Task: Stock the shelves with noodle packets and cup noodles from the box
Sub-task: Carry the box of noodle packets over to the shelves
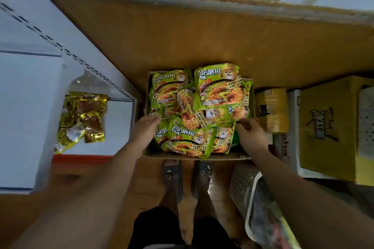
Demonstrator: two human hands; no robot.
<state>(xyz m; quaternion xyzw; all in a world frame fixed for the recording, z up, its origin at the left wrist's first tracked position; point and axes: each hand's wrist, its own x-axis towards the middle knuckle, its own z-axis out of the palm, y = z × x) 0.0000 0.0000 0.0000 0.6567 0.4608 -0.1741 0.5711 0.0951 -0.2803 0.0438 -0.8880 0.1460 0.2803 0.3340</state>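
A cardboard box (194, 156) sits on the floor in front of my feet, filled with several green noodle packets (218, 89) lying in a loose heap. My left hand (144, 129) rests on the left side of the heap, its fingers curled against a packet's edge. At the heap's right side, my right hand (250, 133) has its fingers bent onto a packet there. Whether either hand has a firm grip is unclear. A white shelf unit (26, 97) stands at the left, with gold snack packets (83, 119) on it.
A yellow carton (327, 127) and a stack of yellow packs (273, 109) stand to the right of the box. A white perforated basket (242, 186) lies at the lower right. A large brown cardboard sheet (202, 36) leans behind the box.
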